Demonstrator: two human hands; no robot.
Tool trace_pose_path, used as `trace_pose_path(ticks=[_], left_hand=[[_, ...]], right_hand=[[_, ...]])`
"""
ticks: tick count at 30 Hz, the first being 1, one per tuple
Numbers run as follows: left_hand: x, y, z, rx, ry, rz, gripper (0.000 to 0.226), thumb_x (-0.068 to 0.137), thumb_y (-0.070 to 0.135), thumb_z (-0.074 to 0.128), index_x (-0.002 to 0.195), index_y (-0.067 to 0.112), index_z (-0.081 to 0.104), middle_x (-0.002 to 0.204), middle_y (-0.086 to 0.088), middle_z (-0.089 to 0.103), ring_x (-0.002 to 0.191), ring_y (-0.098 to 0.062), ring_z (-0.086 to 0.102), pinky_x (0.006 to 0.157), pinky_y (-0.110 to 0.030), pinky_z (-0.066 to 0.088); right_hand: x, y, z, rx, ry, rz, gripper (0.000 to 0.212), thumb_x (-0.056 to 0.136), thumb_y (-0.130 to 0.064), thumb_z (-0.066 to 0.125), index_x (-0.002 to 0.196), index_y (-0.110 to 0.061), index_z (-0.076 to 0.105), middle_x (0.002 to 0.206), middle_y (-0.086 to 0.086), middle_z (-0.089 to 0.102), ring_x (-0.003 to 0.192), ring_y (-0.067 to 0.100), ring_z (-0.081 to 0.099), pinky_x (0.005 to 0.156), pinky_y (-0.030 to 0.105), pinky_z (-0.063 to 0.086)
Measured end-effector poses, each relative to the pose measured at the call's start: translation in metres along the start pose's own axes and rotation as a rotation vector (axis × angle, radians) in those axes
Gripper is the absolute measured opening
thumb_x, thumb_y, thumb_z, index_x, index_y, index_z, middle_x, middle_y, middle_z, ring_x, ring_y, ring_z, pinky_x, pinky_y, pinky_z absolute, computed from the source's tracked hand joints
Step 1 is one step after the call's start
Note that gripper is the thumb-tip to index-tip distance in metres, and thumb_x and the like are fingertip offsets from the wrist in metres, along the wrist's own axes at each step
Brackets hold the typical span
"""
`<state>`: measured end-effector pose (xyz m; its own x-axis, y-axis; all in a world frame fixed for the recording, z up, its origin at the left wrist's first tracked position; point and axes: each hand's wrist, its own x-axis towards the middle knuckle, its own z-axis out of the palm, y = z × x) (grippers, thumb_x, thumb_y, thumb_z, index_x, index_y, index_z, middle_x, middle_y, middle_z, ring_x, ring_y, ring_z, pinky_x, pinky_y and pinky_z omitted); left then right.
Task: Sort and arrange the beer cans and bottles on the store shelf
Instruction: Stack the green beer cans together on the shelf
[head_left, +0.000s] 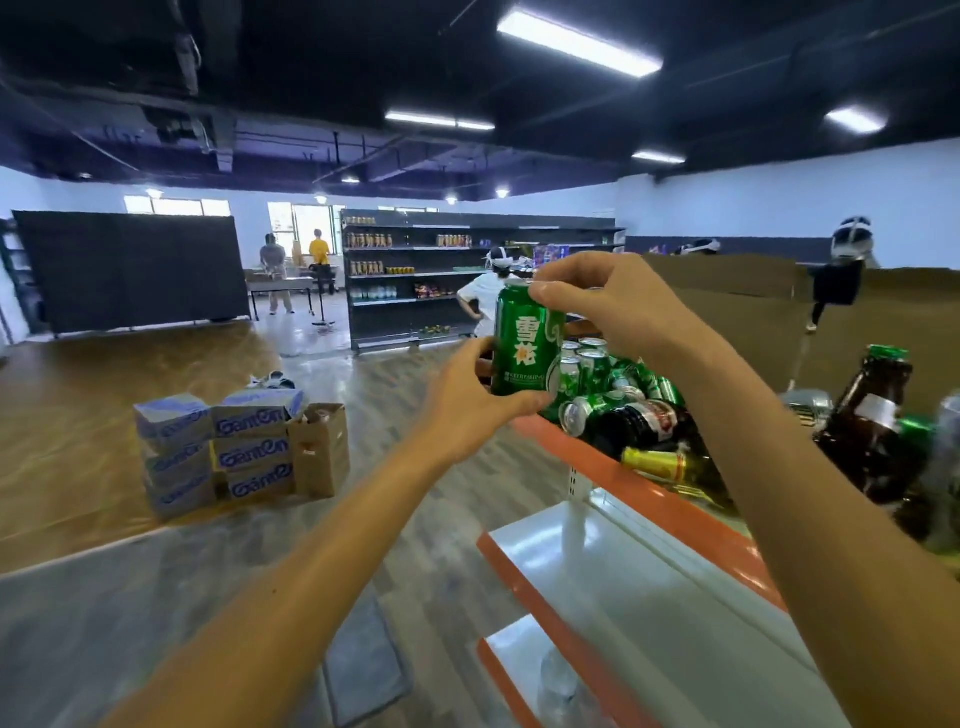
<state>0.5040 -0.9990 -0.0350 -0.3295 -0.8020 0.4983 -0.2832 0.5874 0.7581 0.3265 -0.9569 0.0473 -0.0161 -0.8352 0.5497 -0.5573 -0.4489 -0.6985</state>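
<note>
Now: arms outstretched; left hand (467, 402) grips base of upright green can (523, 345), right hand (615, 306) pinches rim. Toppled cans (589, 410) at 4 o'clock, behind orange shelf edge (691, 519).

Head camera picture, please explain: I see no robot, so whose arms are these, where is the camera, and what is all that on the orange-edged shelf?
There is no machine here. A person wears the camera on their head, so you look down along their own two bare arms. The left hand cups the lower part of a tall green metal can, and the right hand pinches its top rim, so the can stands upright between both hands. To the right is a white store shelf with an orange front edge. A jumble lies on it: more small green cans, some standing and some tipped over, a dark glass bottle on its side, a yellow can lying down and a tilted brown glass bottle with a green cap.
</note>
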Motion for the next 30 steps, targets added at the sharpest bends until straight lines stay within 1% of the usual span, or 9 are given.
trace_pose_path(ticks=[3, 6, 12, 14, 16, 19, 21, 24, 30], left_hand=[[0.047, -0.028, 0.003, -0.018, -0.036, 0.009, 0.057, 0.075, 0.034, 0.087, 0.115, 0.037, 0.046, 0.096, 0.027, 0.055, 0.09, 0.011, 0.057, 0.066, -0.008, 0.044], [0.096, -0.054, 0.009, -0.011, -0.053, 0.02, 0.059, 0.073, 0.033, 0.088, 0.12, 0.032, 0.051, 0.102, 0.019, 0.063, 0.094, 0.004, 0.062, 0.076, -0.016, 0.05], [0.19, -0.099, 0.026, -0.01, -0.108, 0.033, 0.073, 0.074, 0.029, 0.089, 0.134, 0.017, 0.051, 0.11, 0.005, 0.069, 0.088, 0.006, 0.063, 0.063, -0.004, 0.046], [0.218, -0.112, 0.031, -0.012, -0.134, 0.039, 0.076, 0.073, 0.03, 0.089, 0.136, 0.016, 0.05, 0.114, 0.003, 0.068, 0.094, 0.0, 0.064, 0.074, -0.013, 0.05], [0.244, -0.126, 0.038, -0.017, -0.165, 0.04, 0.077, 0.07, 0.032, 0.09, 0.135, 0.017, 0.051, 0.115, 0.002, 0.069, 0.098, -0.009, 0.067, 0.088, -0.03, 0.056], [0.281, -0.144, 0.049, -0.024, -0.201, 0.047, 0.084, 0.06, 0.044, 0.092, 0.13, 0.02, 0.053, 0.113, 0.002, 0.07, 0.1, -0.014, 0.069, 0.093, -0.043, 0.056], [0.302, -0.157, 0.056, -0.064, -0.231, 0.054, 0.083, 0.056, 0.046, 0.091, 0.126, 0.022, 0.053, 0.111, 0.002, 0.071, 0.098, -0.015, 0.07, 0.091, -0.043, 0.057], [0.328, -0.173, 0.066, -0.105, -0.306, 0.096, 0.073, 0.067, 0.034, 0.092, 0.127, 0.018, 0.052, 0.11, 0.003, 0.069, 0.098, -0.013, 0.069, 0.09, -0.037, 0.057], [0.376, -0.192, 0.096, -0.216, -0.501, 0.158, 0.079, 0.064, 0.046, 0.09, 0.13, 0.019, 0.056, 0.112, 0.006, 0.07, 0.101, -0.011, 0.068, 0.096, -0.039, 0.055]], right_hand=[[0.042, 0.024, 0.008, -0.016, 0.015, 0.006, 0.021, 0.089, -0.04, 0.074, 0.104, -0.025, 0.074, 0.104, -0.005, 0.074, 0.1, 0.017, 0.07, 0.088, 0.045, 0.06], [0.083, 0.056, 0.015, -0.02, 0.053, -0.009, 0.019, 0.09, -0.035, 0.074, 0.104, -0.021, 0.073, 0.106, -0.001, 0.074, 0.1, 0.017, 0.07, 0.088, 0.045, 0.06], [0.161, 0.108, 0.02, -0.116, 0.096, 0.026, 0.02, 0.09, -0.036, 0.074, 0.103, -0.021, 0.073, 0.106, -0.001, 0.073, 0.099, 0.015, 0.069, 0.087, 0.042, 0.06], [0.182, 0.121, 0.021, -0.164, 0.108, 0.049, 0.022, 0.09, -0.037, 0.073, 0.106, -0.021, 0.072, 0.106, -0.003, 0.072, 0.099, 0.014, 0.068, 0.088, 0.042, 0.06], [0.199, 0.134, 0.022, -0.2, 0.118, 0.081, 0.025, 0.09, -0.039, 0.072, 0.108, -0.022, 0.071, 0.106, -0.004, 0.071, 0.1, 0.014, 0.068, 0.09, 0.043, 0.059], [0.224, 0.15, 0.021, -0.252, 0.144, 0.106, 0.027, 0.09, -0.039, 0.072, 0.111, -0.021, 0.07, 0.106, -0.005, 0.071, 0.099, 0.012, 0.067, 0.092, 0.042, 0.058], [0.236, 0.158, 0.023, -0.276, 0.17, 0.138, 0.029, 0.09, -0.038, 0.072, 0.112, -0.019, 0.07, 0.104, -0.005, 0.071, 0.096, 0.011, 0.068, 0.089, 0.04, 0.06], [0.248, 0.172, 0.023, -0.33, 0.212, 0.177, 0.028, 0.091, -0.037, 0.072, 0.112, -0.02, 0.069, 0.104, -0.004, 0.072, 0.097, 0.013, 0.069, 0.085, 0.041, 0.061], [0.259, 0.19, 0.021, -0.394, 0.358, 0.31, 0.027, 0.093, -0.033, 0.07, 0.115, -0.016, 0.068, 0.103, -0.001, 0.073, 0.094, 0.015, 0.071, 0.08, 0.033, 0.062]])
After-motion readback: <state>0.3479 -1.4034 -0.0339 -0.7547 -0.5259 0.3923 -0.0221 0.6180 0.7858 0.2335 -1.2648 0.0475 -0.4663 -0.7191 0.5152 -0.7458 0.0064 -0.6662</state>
